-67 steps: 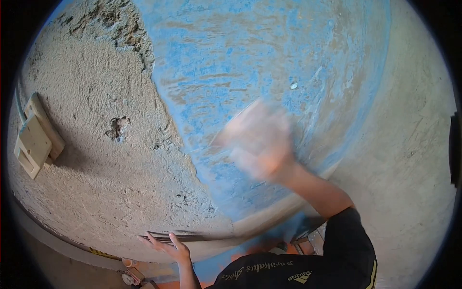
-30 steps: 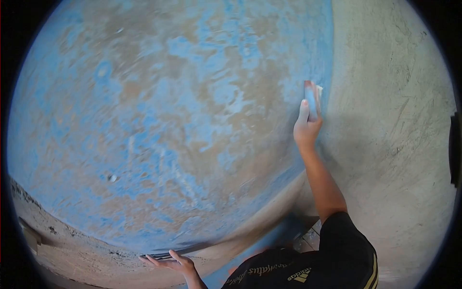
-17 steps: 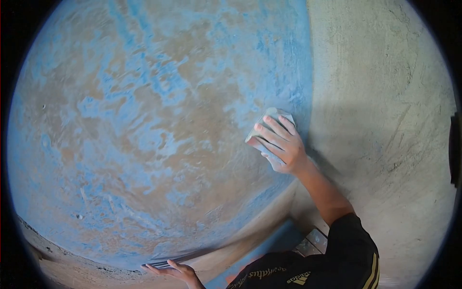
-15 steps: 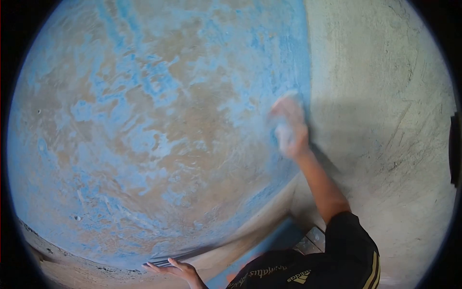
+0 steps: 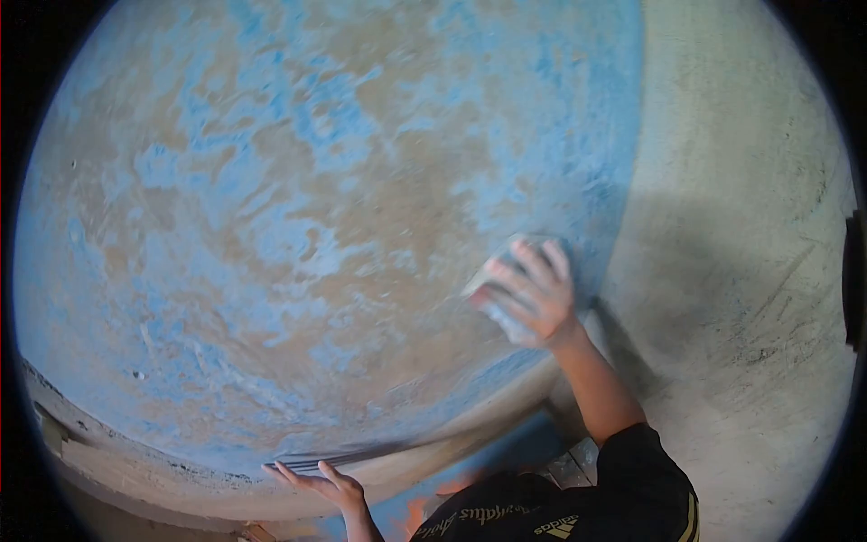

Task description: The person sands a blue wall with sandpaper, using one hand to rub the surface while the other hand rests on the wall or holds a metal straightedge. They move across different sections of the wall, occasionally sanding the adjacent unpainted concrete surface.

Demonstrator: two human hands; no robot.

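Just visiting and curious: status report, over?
Right hand presses sanding pad on blue wall. Left hand braced, fingers spread. Nothing in the way.

1. The right hand (image 5: pixel 533 294) presses a pale sanding pad (image 5: pixel 499 287) flat against the blue wall (image 5: pixel 298 208).
2. The fingers (image 5: pixel 542 266) lie spread over the pad, and part of the pad peeks out at the left.
3. The blue paint is worn, with big brown patches showing through.
4. Just to the right of the hand, the blue stops and a grey wall (image 5: pixel 741 226) begins.
5. The left hand (image 5: pixel 321 483) is low down, open, with its fingertips touching the bottom edge of the blue wall.
6. A black sleeve (image 5: pixel 646 474) covers the right upper arm.
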